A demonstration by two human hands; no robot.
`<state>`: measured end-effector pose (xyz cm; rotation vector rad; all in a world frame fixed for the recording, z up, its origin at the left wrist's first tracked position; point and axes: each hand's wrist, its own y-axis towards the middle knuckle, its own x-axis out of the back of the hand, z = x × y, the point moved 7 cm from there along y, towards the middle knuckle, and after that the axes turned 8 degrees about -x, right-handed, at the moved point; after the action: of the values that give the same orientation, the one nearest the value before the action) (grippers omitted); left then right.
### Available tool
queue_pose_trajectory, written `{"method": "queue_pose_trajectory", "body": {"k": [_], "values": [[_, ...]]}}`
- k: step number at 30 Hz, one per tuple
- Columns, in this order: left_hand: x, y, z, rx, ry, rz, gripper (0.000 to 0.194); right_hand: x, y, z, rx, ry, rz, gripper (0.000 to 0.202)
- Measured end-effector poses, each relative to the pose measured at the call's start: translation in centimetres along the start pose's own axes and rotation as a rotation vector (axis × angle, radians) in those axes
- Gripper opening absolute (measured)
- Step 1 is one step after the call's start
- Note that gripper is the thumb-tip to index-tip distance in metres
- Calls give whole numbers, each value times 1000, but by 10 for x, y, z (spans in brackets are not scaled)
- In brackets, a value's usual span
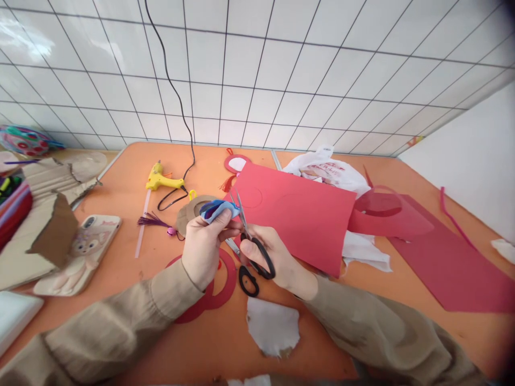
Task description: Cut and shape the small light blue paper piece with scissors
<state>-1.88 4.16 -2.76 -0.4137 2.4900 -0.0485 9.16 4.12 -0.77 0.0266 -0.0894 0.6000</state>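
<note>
Between the fingers and thumb of my left hand (205,249) is a small folded stack of blue pieces (217,209), light and dark; whether they are felt or paper I cannot tell. My right hand (277,254) grips a pair of scissors (243,215) with black handles. The blades point up and away, slightly apart, beside the right end of the blue stack. Below my hands a metal strip (232,246) shows in part; I cannot make out what it belongs to. Red paper rings (230,287) lie under my left wrist.
A yellow glue gun (163,179) with a black cord lies at the back left, near a purple tassel (152,220) and cardboard ring (185,214). Red sheets (298,214) and a white plastic bag (336,171) occupy the right. A phone (90,241) and cardboard (44,214) lie left.
</note>
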Motion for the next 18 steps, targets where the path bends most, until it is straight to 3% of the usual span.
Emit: {"method": "queue_pose_trajectory", "body": {"k": [18], "values": [[3,0,1,-14,17,-6,24,1,-2,-3,-95,-38,-24,52]]}}
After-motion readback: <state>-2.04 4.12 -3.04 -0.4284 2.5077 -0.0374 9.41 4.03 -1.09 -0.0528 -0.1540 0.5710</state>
